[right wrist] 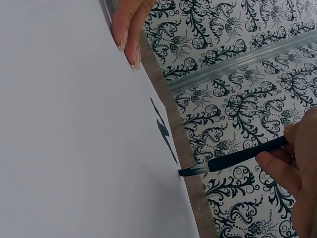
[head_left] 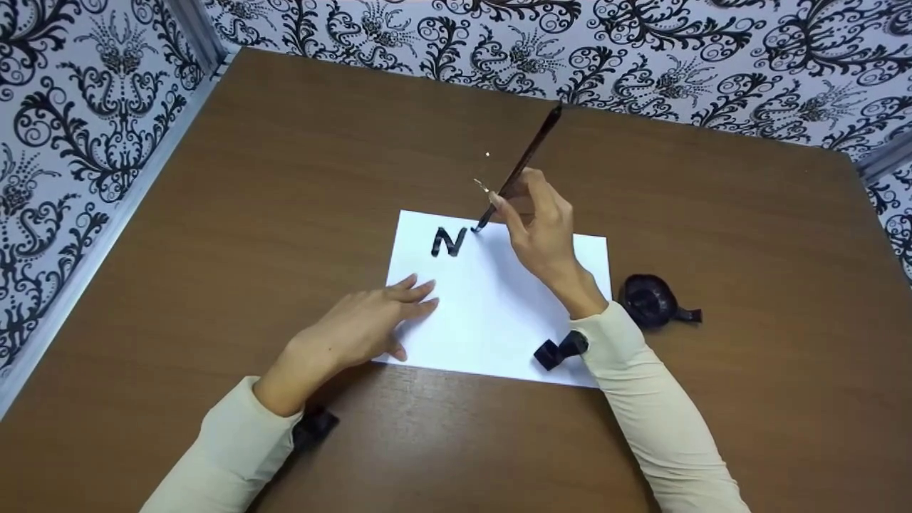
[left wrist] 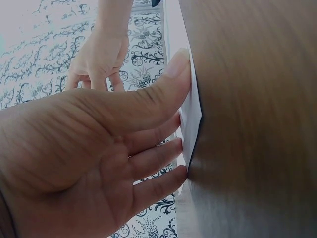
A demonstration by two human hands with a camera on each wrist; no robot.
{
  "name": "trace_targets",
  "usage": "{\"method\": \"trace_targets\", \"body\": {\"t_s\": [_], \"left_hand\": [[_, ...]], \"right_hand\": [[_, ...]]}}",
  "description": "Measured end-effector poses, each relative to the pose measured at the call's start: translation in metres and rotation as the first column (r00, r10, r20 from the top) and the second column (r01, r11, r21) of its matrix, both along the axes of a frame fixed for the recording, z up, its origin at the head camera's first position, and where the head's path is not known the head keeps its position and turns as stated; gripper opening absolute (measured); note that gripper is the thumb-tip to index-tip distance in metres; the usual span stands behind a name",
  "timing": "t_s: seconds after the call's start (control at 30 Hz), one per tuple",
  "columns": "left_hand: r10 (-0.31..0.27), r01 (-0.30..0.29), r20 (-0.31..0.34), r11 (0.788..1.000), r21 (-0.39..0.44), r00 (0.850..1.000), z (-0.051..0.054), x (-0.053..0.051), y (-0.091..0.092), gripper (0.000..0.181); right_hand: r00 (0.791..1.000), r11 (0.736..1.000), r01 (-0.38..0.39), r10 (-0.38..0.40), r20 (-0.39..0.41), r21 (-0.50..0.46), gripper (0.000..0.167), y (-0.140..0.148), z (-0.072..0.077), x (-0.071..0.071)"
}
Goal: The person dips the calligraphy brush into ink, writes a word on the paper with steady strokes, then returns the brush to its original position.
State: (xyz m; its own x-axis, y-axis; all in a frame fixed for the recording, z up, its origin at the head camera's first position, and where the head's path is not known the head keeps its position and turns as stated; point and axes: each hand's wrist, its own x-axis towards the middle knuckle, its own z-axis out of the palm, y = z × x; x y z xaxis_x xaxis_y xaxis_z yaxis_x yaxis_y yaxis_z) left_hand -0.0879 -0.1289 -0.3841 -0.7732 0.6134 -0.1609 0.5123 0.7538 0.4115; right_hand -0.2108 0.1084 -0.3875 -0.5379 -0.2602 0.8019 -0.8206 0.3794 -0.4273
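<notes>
Head cam: R hand (head_left: 545, 231) pinches tilted brush (head_left: 531, 151) @ paper (head_left: 477, 317); L hand (head_left: 363, 324) rests there, splayed.

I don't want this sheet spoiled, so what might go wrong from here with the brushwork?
1. The brush has its tip just beside the painted N; a small slip might smear or blot it.
2. The right sleeve lies close to the dark cup, so pulling back could knock it.
3. The left hand rests at one side of the paper; if it lifts, the sheet may shift.
</notes>
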Motion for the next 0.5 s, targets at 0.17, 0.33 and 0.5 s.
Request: {"method": "trace_targets", "body": {"t_s": [0.17, 0.33, 0.5], "left_hand": [[0.0, 0.0, -0.003, 1.0, 0.001, 1.0, -0.0001, 0.0002, 0.0, 0.074], [0.006, -0.006, 0.003, 1.0, 0.01, 1.0, -0.0004, 0.0001, -0.0002, 0.074], [0.006, -0.006, 0.005, 1.0, 0.009, 1.0, -0.0001, 0.0004, -0.0001, 0.075]], "right_hand": [[1.0, 1.0, -0.007, 0.007, -0.008, 0.012, 0.02, 0.0003, 0.0003, -0.0009], [1.0, 0.999, -0.006, 0.005, 0.004, 0.033, 0.021, 0.001, 0.0014, -0.0005], [1.0, 0.998, 0.007, -0.007, 0.009, 0.058, 0.02, 0.0026, 0.0034, 0.0006]]}}
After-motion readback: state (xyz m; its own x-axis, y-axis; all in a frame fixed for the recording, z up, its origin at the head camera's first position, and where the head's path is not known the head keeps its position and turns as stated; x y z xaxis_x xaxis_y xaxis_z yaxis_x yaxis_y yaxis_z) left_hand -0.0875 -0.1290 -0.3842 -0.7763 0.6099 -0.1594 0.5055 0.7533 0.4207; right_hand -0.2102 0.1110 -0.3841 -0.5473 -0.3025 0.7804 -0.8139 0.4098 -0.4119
